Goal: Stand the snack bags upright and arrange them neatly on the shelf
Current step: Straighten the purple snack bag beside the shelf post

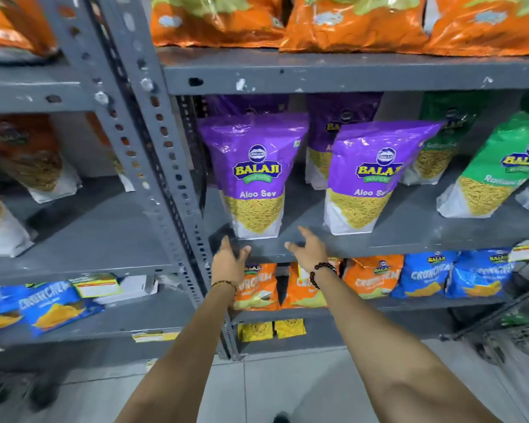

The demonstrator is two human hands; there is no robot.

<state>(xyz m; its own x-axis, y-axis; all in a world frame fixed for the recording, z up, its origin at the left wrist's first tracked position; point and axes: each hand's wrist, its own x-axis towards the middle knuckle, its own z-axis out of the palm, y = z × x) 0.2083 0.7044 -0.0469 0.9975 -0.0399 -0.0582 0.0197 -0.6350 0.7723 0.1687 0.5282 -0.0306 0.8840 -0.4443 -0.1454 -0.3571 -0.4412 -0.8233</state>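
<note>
Left hand: the left hand [229, 261] is up at the front lip of the grey shelf [409, 236], fingers spread wide, holding nothing, just below the near-left purple bag.
Right hand: the right hand [308, 249] hovers beside it, fingers wide and pointing far toward the gap between the 2 front bags, empty too.
Left purple bag: the left Aloo Sev bag [255, 175] stands upright at the front of the shelf, close to the grey upright post [153, 154].
Right purple bag: the right Aloo Sev bag [370, 178] stands on its base and tilts a bit to the right, apart from the left one.
Back row: 2 more purple bags sit farther back, partly hidden; the right one is the rear purple bag [342, 117].
Green bags: to the right, the near green bag [498, 172] leans left, and the far green bag [443, 138] stands behind it.
Above: orange bags [355, 22] line the shelf overhead.
Below: orange Crunchem bags [257, 285] and blue Crunchem bags [425, 274] fill the lower shelf.
Wrists: the beaded bracelet [319, 273] rides the right wrist, and a thin band sits on the left.
</note>
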